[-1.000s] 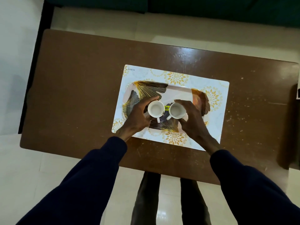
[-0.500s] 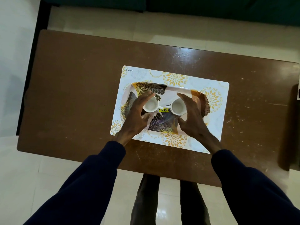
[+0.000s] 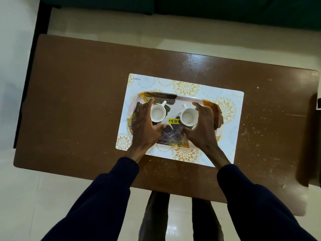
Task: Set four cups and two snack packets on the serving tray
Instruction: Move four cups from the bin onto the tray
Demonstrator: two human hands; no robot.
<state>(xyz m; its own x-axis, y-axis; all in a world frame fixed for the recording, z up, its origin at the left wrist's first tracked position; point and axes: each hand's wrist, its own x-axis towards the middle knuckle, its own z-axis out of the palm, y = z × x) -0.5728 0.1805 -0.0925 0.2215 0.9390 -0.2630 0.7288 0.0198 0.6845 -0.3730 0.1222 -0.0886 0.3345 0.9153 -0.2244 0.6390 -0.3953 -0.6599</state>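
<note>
A patterned serving tray (image 3: 188,98) lies on a floral placemat (image 3: 231,136) in the middle of a brown table (image 3: 78,110). Two empty white cups stand upright on the tray, handles pointing away from me. My left hand (image 3: 144,126) curves around the left cup (image 3: 157,113), fingers along its left side, thumb just clear below it. My right hand (image 3: 203,129) curves the same way around the right cup (image 3: 189,117), thumb slightly apart from it. A yellow price sticker (image 3: 173,121) sits between the cups. No snack packets are in view.
A dark box-like object (image 3: 318,103) pokes in at the table's right edge. A dark green sofa (image 3: 225,11) runs along the far side. My legs (image 3: 156,218) stand at the table's near edge on a pale tiled floor.
Both cups moved farther onto the tray and apart, and turned so the handles now point away. My fingers have loosened and spread around them.
</note>
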